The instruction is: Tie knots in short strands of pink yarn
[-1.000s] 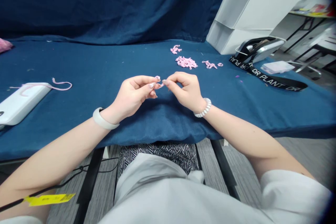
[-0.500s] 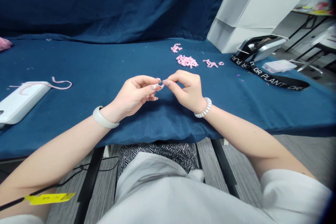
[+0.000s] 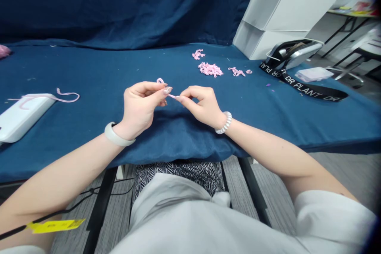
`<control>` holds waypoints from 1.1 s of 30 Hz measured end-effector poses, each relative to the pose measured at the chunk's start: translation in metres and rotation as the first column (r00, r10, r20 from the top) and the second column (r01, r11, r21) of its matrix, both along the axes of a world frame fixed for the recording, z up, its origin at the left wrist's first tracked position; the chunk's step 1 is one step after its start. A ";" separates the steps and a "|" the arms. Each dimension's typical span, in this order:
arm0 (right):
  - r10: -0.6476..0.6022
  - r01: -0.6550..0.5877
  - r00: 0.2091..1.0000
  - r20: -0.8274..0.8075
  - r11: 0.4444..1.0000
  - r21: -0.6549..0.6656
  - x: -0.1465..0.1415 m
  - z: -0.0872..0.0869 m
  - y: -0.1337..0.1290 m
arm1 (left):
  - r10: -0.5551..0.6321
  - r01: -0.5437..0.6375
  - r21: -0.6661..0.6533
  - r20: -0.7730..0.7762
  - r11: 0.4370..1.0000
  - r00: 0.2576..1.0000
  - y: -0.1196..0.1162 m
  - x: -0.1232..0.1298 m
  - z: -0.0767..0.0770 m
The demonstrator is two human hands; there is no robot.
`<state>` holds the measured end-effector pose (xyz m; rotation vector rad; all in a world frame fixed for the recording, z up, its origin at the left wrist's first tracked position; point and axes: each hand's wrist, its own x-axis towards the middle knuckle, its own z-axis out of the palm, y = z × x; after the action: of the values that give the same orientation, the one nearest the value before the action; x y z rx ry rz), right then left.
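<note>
A short pink cord (image 3: 172, 96) runs between my two hands over the front part of the blue cloth. My left hand (image 3: 143, 103) pinches it between thumb and finger, and a small pink loop (image 3: 160, 81) sticks up behind those fingertips. The cord's other end is pinched in my right hand (image 3: 203, 105), a little to the right. Beyond my hands lies a pile of small pink loops (image 3: 210, 69), with smaller groups behind it (image 3: 198, 54) and to its right (image 3: 237, 72).
On the left, a white device (image 3: 25, 115) has a long pink cord (image 3: 70, 99) across it. At right are a black lettered strap (image 3: 309, 90), an open silver-and-black case (image 3: 297, 56), a small clear box (image 3: 314, 74) and stacked white boxes (image 3: 285, 8).
My hands have moved left and slightly apart. A stretch of pink cord now shows between them, and a loop has come into view behind my left fingertips.
</note>
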<state>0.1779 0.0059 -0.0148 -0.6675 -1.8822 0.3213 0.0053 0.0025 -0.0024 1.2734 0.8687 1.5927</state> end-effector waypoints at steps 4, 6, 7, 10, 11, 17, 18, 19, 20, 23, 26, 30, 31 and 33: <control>-0.007 0.002 0.999 -0.042 0.995 -0.104 -0.001 0.002 0.000 | -0.153 0.164 -0.128 0.087 0.978 0.984 -0.002 -0.002 0.007; -0.026 0.018 0.998 -0.063 0.992 -0.125 0.001 0.002 0.001 | -0.302 0.329 -0.228 0.143 0.917 0.942 -0.002 -0.003 0.010; -0.036 0.026 0.997 -0.075 0.992 -0.127 0.001 0.003 0.001 | -0.357 0.389 -0.263 0.162 0.883 0.920 -0.002 -0.004 0.011; -0.053 0.041 0.993 -0.101 0.993 -0.113 0.003 0.004 0.001 | -0.426 0.459 -0.315 0.172 0.831 0.888 -0.002 -0.004 0.011; -0.056 0.046 0.993 -0.100 0.994 -0.104 0.004 0.005 0.001 | -0.434 0.465 -0.325 0.167 0.824 0.885 -0.002 -0.004 0.011; -0.052 0.053 0.998 -0.028 0.998 0.019 0.005 0.006 -0.001 | -0.505 0.494 -0.345 0.065 0.798 0.861 -0.003 -0.004 0.010; -0.054 0.054 0.998 -0.020 0.998 0.034 0.005 0.006 -0.001 | -0.510 0.493 -0.346 0.046 0.799 0.859 -0.003 -0.004 0.010; -0.060 0.060 0.998 -0.013 0.997 0.045 0.005 0.006 -0.001 | -0.511 0.490 -0.347 0.034 0.800 0.859 -0.004 -0.003 0.010; -0.070 0.070 0.998 -0.007 0.996 0.055 0.005 0.006 -0.001 | -0.509 0.485 -0.348 0.027 0.802 0.860 -0.004 -0.003 0.010; -0.103 0.101 0.995 0.010 0.991 0.092 0.006 0.007 -0.002 | -0.498 0.471 -0.355 0.018 0.807 0.867 -0.004 -0.003 0.010; -0.111 0.105 0.993 0.027 0.982 0.157 0.007 0.007 -0.001 | -0.490 0.459 -0.371 0.011 0.808 0.872 -0.004 -0.003 0.009; -0.103 0.092 0.994 0.030 0.963 0.254 0.008 0.005 0.000 | -0.482 0.447 -0.397 0.014 0.801 0.876 -0.004 -0.004 0.009; -0.107 0.095 0.994 0.033 0.959 0.268 0.009 0.005 0.000 | -0.482 0.448 -0.403 0.018 0.798 0.876 -0.004 -0.004 0.009; -0.121 0.104 0.991 0.047 0.955 0.277 0.009 0.004 0.000 | -0.490 0.455 -0.415 0.024 0.788 0.871 -0.004 -0.005 0.009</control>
<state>0.1864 0.0061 -0.0111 -0.5983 -1.8949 -0.0355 0.0007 -0.0012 0.0063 1.1425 0.8005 0.9013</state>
